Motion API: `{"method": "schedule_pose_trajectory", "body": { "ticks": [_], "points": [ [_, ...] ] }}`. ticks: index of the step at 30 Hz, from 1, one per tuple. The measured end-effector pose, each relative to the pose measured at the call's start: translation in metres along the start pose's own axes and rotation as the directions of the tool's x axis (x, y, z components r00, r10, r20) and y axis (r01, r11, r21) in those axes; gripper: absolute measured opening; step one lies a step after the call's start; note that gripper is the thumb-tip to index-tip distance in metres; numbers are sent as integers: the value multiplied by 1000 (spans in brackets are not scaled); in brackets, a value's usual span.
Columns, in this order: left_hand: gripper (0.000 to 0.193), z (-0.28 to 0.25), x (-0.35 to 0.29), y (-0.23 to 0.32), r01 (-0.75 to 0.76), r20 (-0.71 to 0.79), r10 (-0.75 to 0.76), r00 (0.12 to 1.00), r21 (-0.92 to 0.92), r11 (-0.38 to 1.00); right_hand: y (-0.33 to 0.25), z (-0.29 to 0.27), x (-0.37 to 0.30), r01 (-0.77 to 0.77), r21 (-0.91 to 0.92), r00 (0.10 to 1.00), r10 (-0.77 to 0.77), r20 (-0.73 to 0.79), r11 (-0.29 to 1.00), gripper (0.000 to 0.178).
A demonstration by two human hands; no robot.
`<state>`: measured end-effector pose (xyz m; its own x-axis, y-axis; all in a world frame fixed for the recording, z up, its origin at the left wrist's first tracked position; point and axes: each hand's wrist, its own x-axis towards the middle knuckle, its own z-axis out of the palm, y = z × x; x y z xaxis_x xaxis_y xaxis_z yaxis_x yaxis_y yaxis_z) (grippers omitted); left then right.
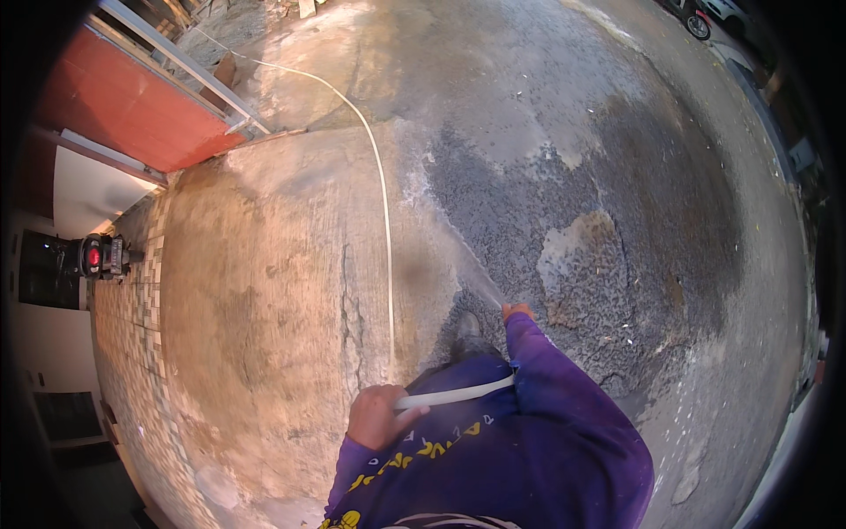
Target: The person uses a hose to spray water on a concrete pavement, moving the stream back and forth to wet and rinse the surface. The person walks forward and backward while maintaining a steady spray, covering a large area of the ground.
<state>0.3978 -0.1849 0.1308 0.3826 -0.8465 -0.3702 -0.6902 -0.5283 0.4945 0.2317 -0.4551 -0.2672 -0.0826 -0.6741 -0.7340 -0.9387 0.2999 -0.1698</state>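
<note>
A pale hose point(458, 394) crosses in front of my body. My left hand point(377, 416) is wrapped round it at waist height. Further out, my right hand point(518, 310) is closed on the hose's end, partly hidden behind the fingers. From there a jet of water point(476, 273) sprays forward and to the left, reaching the ground along the border between dark wet asphalt point(502, 203) and lighter concrete point(264, 291). The hose's long run point(385, 203) lies over the concrete towards the far left. My shoe point(469, 328) shows just left of my right hand.
At the left, a parked motorbike point(104, 256) stands by a strip of brick paving point(123, 326). A red panel point(132, 97) with a metal frame point(181, 62) rises at the far left. Another motorbike point(696, 25) is at the far right. Cracks point(350, 309) run through the concrete.
</note>
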Motion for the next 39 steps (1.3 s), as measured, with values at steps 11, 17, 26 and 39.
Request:
{"method": "schedule_pose_trajectory", "body": {
  "ticks": [11,17,26,39],
  "points": [
    [44,39,-53,22,-27,-122,22,992,-38,999,41,-1,-12,265,28,956,-259,-134,964,48],
    [45,59,-83,34,-68,-149,56,987,-78,995,68,-11,-26,210,188,968,-177,-178,959,44],
    [44,84,-99,60,-135,-57,132,990,-69,988,114,-84,-50,99,81,977,-82,-194,992,47],
    [42,77,-65,101,-138,-15,137,990,-34,990,103,-116,-21,196,72,961,-177,-214,978,44]
  ]
}}
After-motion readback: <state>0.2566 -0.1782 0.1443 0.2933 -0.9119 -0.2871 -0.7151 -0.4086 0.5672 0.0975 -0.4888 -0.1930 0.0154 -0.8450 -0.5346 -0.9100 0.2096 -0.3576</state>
